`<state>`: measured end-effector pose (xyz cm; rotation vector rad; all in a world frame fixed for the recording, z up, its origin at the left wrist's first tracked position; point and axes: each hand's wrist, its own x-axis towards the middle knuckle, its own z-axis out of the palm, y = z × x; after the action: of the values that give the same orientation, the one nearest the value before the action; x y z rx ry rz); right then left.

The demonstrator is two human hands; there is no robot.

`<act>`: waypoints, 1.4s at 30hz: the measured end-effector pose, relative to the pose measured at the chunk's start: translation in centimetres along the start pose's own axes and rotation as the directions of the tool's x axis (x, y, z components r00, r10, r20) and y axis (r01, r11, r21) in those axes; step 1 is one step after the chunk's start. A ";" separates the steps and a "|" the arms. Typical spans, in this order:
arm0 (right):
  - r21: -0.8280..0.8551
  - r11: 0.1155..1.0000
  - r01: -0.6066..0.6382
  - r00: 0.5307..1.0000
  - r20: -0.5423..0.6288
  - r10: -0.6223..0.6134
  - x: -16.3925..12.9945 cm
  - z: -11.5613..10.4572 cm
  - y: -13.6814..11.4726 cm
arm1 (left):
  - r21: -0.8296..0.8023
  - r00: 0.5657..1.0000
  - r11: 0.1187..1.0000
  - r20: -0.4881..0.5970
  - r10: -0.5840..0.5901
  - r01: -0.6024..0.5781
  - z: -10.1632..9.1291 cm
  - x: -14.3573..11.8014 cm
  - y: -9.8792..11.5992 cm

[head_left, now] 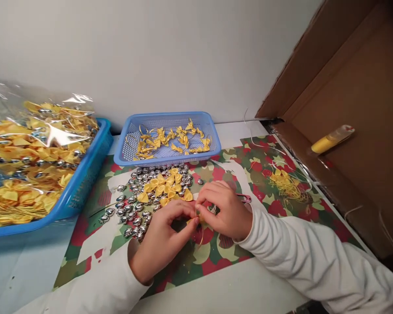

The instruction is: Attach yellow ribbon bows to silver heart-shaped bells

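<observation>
My left hand [163,237] and my right hand [221,207] meet over the patterned mat. Both are closed, their thumbs and fingers pinching a small yellow ribbon bow, mostly hidden by the fingertips. A thin yellow cord [201,239] hangs below it. Just beyond my left hand, loose yellow bows [162,185] lie on a pile of shiny silver bells [127,213]. Beside my right hand, a pink handle [244,198] pokes out; the rest of that tool is covered.
A blue basket [167,162] at the back holds several yellow bows on cords. At left stands a larger blue basket [94,165] with a plastic bag [49,131] of bows and bells. Yellow cord scraps [290,187] lie right. A cardboard wall [347,87] bounds the right side.
</observation>
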<state>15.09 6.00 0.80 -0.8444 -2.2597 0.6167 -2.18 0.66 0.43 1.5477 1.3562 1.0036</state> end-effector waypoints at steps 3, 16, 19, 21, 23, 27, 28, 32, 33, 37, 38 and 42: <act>-0.020 1.000 0.009 0.999 -0.042 -0.010 0.0 0.4 0.0 | -0.079 0.998 0.997 -0.066 0.016 -0.021 -0.1 0.1 0.0; 0.021 1.000 0.014 0.987 -0.159 -0.010 -0.8 1.2 -0.7 | -0.104 0.985 0.994 -0.175 0.014 -0.032 0.0 -0.6 -0.2; 0.098 0.992 -0.078 0.982 -0.162 0.094 -0.9 1.4 -0.8 | -0.066 0.982 0.997 -0.186 0.020 -0.033 0.1 -0.7 -0.2; 0.114 0.986 -0.124 0.980 -0.140 0.139 -0.9 1.4 -0.8 | -0.019 0.982 0.999 -0.186 0.041 -0.045 0.2 -0.9 -0.2; 0.096 0.986 -0.137 0.984 -0.098 0.146 -0.8 1.2 -0.7 | 0.036 0.982 0.997 -0.173 0.071 -0.066 0.1 -1.0 -0.3; 0.029 0.994 -0.104 0.994 -0.015 0.104 -0.6 0.6 -0.6 | 0.126 0.982 0.983 -0.118 0.149 -0.134 -0.1 -1.1 -0.3; 0.018 0.995 -0.101 0.995 -0.002 0.101 -0.5 0.5 -0.7 | 0.142 0.979 0.977 -0.106 0.173 -0.157 -0.1 -1.0 -0.3; 0.021 0.990 -0.140 0.990 0.023 0.140 -0.6 0.3 -1.0 | 0.201 0.959 0.947 -0.088 0.271 -0.249 -0.1 -1.0 -0.2; 0.026 0.987 -0.161 0.987 0.026 0.160 -0.6 0.3 -1.1 | 0.216 0.953 0.939 -0.084 0.291 -0.268 0.0 -1.0 -0.2; 0.055 0.966 -0.254 0.967 0.019 0.253 -0.9 0.6 -1.6 | 0.287 0.930 0.898 -0.058 0.363 -0.333 0.1 -1.2 -0.2; 0.061 0.960 -0.274 0.962 0.014 0.274 -1.0 0.7 -1.6 | 0.313 0.924 0.885 -0.053 0.380 -0.346 0.1 -1.2 -0.3; 0.092 0.936 -0.339 0.941 0.014 0.339 -1.2 1.1 -1.8 | 0.459 0.905 0.806 -0.008 0.424 -0.374 -0.1 -1.2 -0.5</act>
<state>14.29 3.72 0.69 -1.1994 -2.0794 0.8686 -2.52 -0.53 -0.07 2.2291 1.4376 1.0874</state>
